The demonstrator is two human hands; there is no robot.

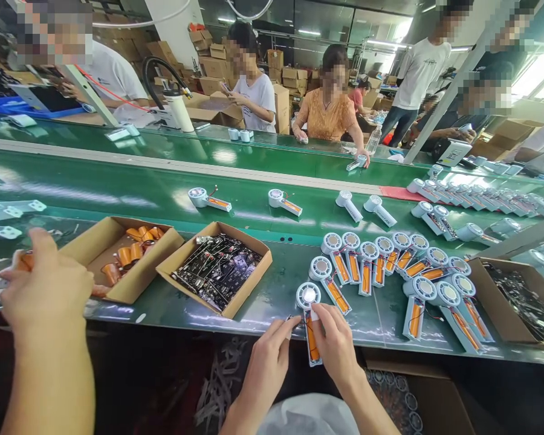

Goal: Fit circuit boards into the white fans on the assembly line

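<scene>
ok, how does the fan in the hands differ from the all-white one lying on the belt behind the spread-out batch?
Handle: the held fan is open, with its orange battery showing; the belt fan has a closed white handle.
Support: the held fan is gripped by the left hand and right hand at the near table edge; the belt fan lies untouched on the green belt.
Shared: white body, round head.
</scene>
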